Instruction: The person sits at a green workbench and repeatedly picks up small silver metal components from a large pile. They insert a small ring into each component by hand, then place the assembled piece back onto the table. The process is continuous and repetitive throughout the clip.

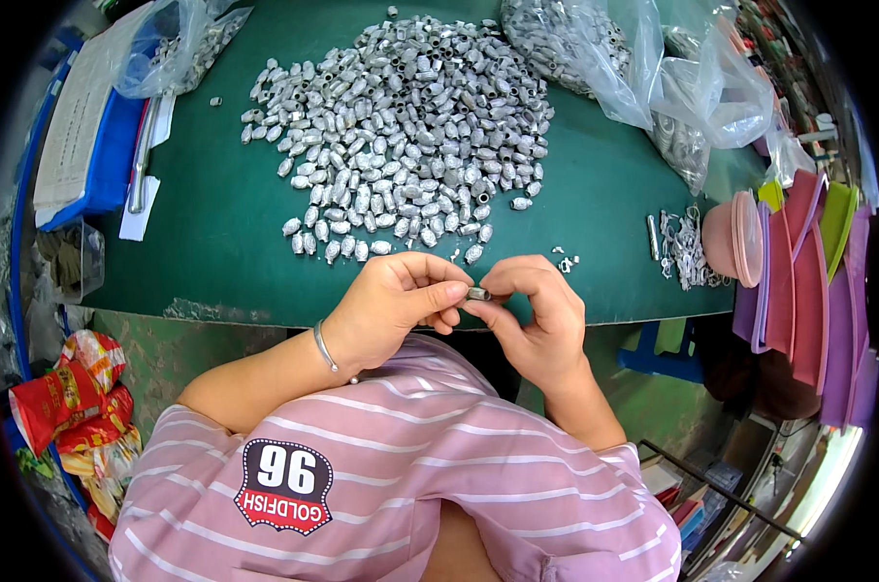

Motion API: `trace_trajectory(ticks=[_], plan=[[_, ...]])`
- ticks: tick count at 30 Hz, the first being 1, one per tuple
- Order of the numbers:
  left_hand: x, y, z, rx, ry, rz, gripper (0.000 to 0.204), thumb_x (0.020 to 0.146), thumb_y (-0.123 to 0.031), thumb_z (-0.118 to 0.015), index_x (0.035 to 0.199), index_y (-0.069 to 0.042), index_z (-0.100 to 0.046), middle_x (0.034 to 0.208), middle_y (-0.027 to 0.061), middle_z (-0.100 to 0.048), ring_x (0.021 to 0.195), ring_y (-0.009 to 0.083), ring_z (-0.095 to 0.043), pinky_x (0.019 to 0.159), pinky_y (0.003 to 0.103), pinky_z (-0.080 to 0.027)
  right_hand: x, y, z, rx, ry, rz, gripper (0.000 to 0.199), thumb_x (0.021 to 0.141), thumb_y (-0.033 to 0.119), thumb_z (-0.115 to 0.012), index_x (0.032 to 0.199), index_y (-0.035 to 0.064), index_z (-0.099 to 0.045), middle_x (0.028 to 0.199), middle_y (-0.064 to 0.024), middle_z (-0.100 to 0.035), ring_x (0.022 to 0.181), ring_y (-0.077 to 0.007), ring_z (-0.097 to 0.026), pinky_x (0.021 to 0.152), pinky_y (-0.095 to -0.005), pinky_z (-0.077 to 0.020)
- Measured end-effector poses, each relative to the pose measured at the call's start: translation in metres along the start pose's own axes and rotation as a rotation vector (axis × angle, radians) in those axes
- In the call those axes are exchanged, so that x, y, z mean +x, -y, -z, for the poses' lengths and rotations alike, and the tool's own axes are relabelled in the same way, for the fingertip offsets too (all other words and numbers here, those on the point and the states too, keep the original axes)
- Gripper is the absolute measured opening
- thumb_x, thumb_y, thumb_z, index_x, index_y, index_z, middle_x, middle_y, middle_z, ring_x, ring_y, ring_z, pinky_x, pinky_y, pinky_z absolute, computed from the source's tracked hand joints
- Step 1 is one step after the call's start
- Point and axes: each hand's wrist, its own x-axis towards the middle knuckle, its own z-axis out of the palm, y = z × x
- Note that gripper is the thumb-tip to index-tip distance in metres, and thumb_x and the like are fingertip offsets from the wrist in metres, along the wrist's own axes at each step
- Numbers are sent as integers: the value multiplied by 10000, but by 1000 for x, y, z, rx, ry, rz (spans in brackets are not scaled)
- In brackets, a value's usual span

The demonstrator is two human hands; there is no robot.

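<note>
Between my two hands, just over the near edge of the green tabletop, is a small hollow grey metal bead [477, 293]. My left hand [401, 296] pinches its left end between thumb and fingertips. At its other end, my right hand [535, 308] closes thumb and forefinger on it. Beyond my hands spreads a large heap of similar patterned silvery metal beads [410, 126], thinning into loose single ones toward me. A few tiny white scraps [566, 262] lie to the right of my right hand.
Clear plastic bags of metal parts [566, 44] stand at the back right. A pile of small silvery pieces [687, 247] lies beside a pink cup [732, 240] and coloured plastic bins [798, 272]. At left are a blue tray [110, 160] and a pen-like metal tool [144, 155].
</note>
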Motion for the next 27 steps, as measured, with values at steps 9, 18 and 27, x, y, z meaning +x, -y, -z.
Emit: trace_trajectory(ticks=[9, 18, 27], plan=[[-9, -3, 16, -362, 108, 208, 269, 948, -246, -449, 887, -9, -561, 710, 26, -510, 515, 72, -411, 417, 205, -306, 17, -25, 0, -413, 180, 176, 349, 616, -90, -589, 936, 45, -625, 843, -66, -558, 757, -262, -517, 635, -355, -435], [-6, 1, 19, -372, 95, 195, 225, 933, -220, -475, 869, -14, -539, 698, 10, -478, 491, 58, -358, 411, 197, -289, 8, -27, -3, 103, 192, -196, 203, 764, -67, -611, 950, 13, -611, 860, -66, -533, 797, -158, -534, 717, -252, -442], [-6, 1, 19, -363, 99, 188, 229, 933, -220, -475, 870, -10, -543, 691, 15, -480, 494, 65, -369, 426, 202, -288, -5, -35, -9, 1633, 66, -699, 187, 873, 89, -534, 1037, 2, -504, 868, -81, -499, 752, -168, -477, 618, -266, -423]])
